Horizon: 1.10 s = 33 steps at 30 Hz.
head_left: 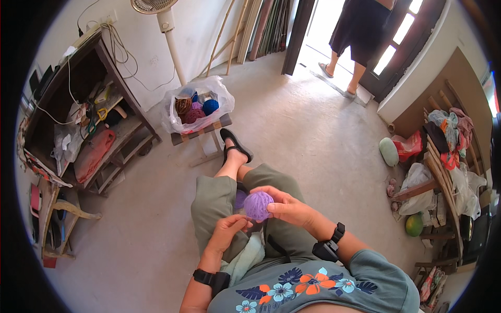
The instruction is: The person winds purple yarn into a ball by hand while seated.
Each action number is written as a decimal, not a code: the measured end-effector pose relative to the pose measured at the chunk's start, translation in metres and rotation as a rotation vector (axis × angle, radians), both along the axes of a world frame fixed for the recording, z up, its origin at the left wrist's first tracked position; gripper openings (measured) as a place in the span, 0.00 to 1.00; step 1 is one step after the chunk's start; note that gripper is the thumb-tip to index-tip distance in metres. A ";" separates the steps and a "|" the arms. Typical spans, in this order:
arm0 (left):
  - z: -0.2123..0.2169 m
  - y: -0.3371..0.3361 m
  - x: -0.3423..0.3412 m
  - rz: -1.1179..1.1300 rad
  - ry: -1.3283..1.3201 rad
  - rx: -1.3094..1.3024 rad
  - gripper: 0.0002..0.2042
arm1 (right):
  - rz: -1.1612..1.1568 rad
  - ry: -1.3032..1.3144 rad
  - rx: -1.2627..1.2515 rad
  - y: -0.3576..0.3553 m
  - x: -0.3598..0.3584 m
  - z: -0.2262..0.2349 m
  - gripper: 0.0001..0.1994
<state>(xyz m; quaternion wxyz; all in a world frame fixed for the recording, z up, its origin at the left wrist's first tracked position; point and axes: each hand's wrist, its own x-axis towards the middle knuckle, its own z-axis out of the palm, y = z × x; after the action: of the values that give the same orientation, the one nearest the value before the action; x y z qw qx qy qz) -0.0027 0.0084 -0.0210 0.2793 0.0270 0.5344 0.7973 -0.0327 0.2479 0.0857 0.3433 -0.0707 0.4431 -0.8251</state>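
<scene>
- Winding looks like the step in hand, judging by the grips; right hand (288, 208) is clamped on a purple yarn ball (258, 205), fingers over its 3 o'clock side, thumb under
- left hand (228, 229) sits at 7 o'clock of the ball, close below it, fingers curled together as if pinching a strand; strand itself too thin to see, so cannot tell if anything is pinched
- ball hovers over the lap, above the green trousers (222, 201); a second purple patch peeks out at 9 o'clock of the ball, partly hidden
- both wrists carry black bands; pale cloth (245, 261) lies on the lap at 6 o'clock of the left hand
- legs stretched toward 12 o'clock; foot in a black sandal (236, 146) rests beside a small wooden stool (201, 136)
- clear plastic bag (195, 104) sits on the stool, holding more yarn balls, brown, blue, magenta
- cluttered wooden shelf (99, 125) at 10 o'clock; fan stand (169, 41) at 12 o'clock; another person (360, 31) stands in the doorway at 1 o'clock, well apart
- heaped bags and cloths at 3 o'clock against a wooden rack (443, 167)
- next move, as a judgement: calls for turning the ball in the right hand while the left feeds yarn with even tension; slack would let wraps slide off
</scene>
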 end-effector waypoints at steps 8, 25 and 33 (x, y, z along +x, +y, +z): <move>0.010 -0.001 0.002 -0.158 0.044 -0.116 0.09 | -0.318 0.408 0.604 -0.011 0.002 -0.062 0.31; 0.003 -0.001 0.002 0.035 -0.050 0.042 0.05 | 0.221 -0.127 0.169 0.000 0.030 -0.039 0.25; 0.003 -0.001 0.001 0.030 -0.053 0.056 0.08 | -0.029 -0.034 -0.029 -0.007 0.008 -0.013 0.31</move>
<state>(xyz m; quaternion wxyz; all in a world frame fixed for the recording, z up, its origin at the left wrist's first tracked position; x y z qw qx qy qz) -0.0019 0.0076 -0.0181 0.2805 0.0058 0.5048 0.8164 -0.0248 0.2405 0.0730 0.3377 -0.0554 0.4261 -0.8375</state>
